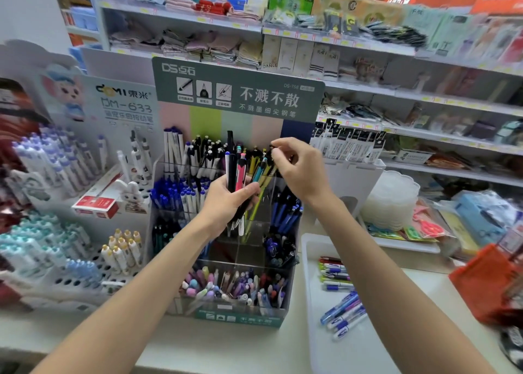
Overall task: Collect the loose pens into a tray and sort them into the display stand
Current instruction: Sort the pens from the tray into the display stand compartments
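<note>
- A person stands at a shop counter, both bare arms reaching toward a clear tiered display stand (240, 263) packed with pens.
- The left hand (226, 201) is clenched around a bundle of pens (236, 175), held upright above the stand's middle tier; black, white and pink barrels show above the fist.
- The right hand (297, 167) pinches the top of one dark pen (270, 158) between thumb and fingertips, just beside the bundle, over an upper compartment.
- A white tray (311, 331) sits on the counter to the right of the stand, with more loose pens (339, 291) lying in it, mostly blue and white.
- The pens look light, stiff and smooth-sided, so a bundle would likely slip or fan out unless gripped firmly around the middle; a single pen seems easiest to steer by its cap end.
- Which compartment the pinched pen belongs to is hard to tell, since the hands cover the slots behind them.
- The tray's near edge is cut off at the bottom, and the shelves behind are blurred.
</note>
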